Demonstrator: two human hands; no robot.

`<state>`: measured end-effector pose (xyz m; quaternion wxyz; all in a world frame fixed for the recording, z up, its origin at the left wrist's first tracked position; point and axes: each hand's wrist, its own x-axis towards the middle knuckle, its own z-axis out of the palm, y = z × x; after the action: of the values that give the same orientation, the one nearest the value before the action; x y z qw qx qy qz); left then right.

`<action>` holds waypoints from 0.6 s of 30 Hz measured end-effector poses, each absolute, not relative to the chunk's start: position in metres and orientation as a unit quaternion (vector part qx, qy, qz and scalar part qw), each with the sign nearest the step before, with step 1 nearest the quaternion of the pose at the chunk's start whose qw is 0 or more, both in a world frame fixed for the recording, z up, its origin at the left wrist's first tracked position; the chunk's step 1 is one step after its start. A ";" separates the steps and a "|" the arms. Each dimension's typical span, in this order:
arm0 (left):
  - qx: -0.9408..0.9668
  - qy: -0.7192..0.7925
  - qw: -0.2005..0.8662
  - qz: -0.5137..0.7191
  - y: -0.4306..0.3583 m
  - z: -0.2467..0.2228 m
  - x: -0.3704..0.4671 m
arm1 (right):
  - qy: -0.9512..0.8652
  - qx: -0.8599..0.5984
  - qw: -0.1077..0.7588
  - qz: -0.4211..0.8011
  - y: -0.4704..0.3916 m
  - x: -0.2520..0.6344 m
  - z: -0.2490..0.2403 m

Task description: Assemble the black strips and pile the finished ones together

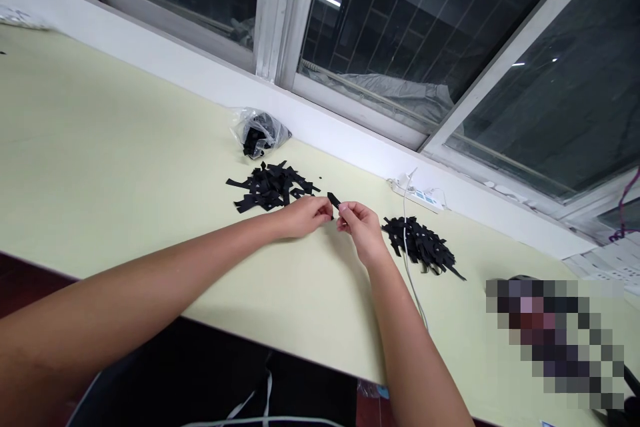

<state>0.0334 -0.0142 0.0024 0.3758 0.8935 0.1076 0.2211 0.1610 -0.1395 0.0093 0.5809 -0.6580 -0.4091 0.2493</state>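
Over the middle of the pale table, my right hand (361, 227) pinches a short black fabric strip (333, 200) between thumb and fingers. Close beside it, my left hand (307, 215) has its fingers curled together, with a small dark bit at the fingertips that I cannot make out fully. A loose pile of black strips (273, 185) lies just behind and left of my left hand. To the right of my right hand is a second pile of black strips (423, 243), some with small light marks.
A clear plastic bag (263, 133) holding black pieces stands by the wall. A white power strip (419, 195) lies at the table's back edge, its white cable (407, 260) crossing the right pile. Windows rise behind; a blurred-out object (555, 340) is at far right.
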 end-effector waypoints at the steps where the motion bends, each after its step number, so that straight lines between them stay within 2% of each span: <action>1: 0.877 0.115 0.404 0.231 -0.013 0.001 0.035 | -0.420 -0.629 0.593 0.277 -0.140 0.158 0.012; 6: 0.783 0.102 0.562 0.246 -0.012 -0.001 0.041 | -0.481 -0.602 0.553 0.317 -0.142 0.147 0.017; 18: 0.648 0.169 0.699 0.250 -0.014 -0.005 0.048 | -0.418 -0.676 0.559 0.236 -0.136 0.153 0.002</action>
<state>0.0485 -0.0140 -0.0048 0.6991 0.6485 0.1687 0.2496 0.1531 -0.1356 0.0024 0.5588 -0.6765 -0.4177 0.2359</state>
